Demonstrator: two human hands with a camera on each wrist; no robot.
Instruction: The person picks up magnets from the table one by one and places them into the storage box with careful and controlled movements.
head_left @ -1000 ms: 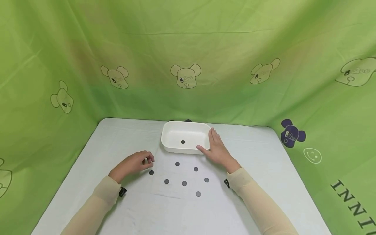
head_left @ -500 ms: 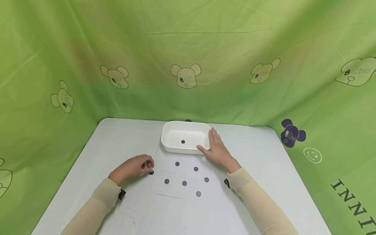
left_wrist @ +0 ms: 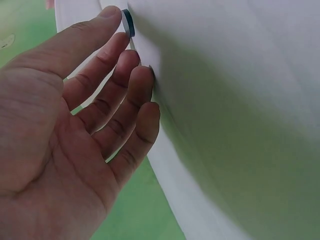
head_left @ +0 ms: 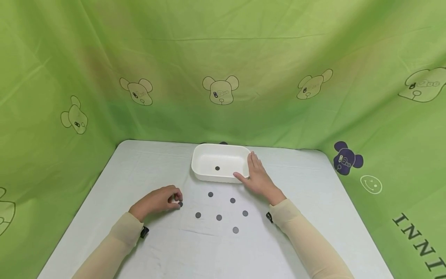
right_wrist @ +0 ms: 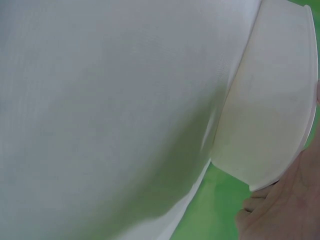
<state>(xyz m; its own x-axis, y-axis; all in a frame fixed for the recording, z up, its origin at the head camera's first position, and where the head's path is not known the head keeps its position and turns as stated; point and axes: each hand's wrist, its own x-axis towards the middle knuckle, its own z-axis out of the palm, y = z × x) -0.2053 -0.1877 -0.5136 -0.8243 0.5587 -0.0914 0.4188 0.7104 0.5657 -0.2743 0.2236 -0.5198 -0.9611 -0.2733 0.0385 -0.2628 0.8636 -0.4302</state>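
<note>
At the left of the table, my left hand (head_left: 158, 199) pinches a small dark disc (head_left: 180, 204) between thumb and index finger, close to the white cloth. In the left wrist view the disc (left_wrist: 128, 23) is seen nearly edge-on against the fingertips, the other fingers bent loosely behind it. A white oblong box (head_left: 205, 179) stands near the back edge with one dark disc (head_left: 217, 168) inside. Against its right end rests my right hand (head_left: 259, 180), fingers straight along that side and thumb over the front rim. Only part of this hand shows in the right wrist view.
Several grey discs lie flat between the arms, including a disc (head_left: 210, 194) near the box and a disc (head_left: 235, 230) nearest the front. White cloth covers the table (head_left: 167, 248). Green curtains (head_left: 174, 116) stand behind and at both sides.
The left hand has lowered slightly, from above the leftmost disc to it, and its thumb and index finger have closed on the disc. The right hand and box have stayed put.
</note>
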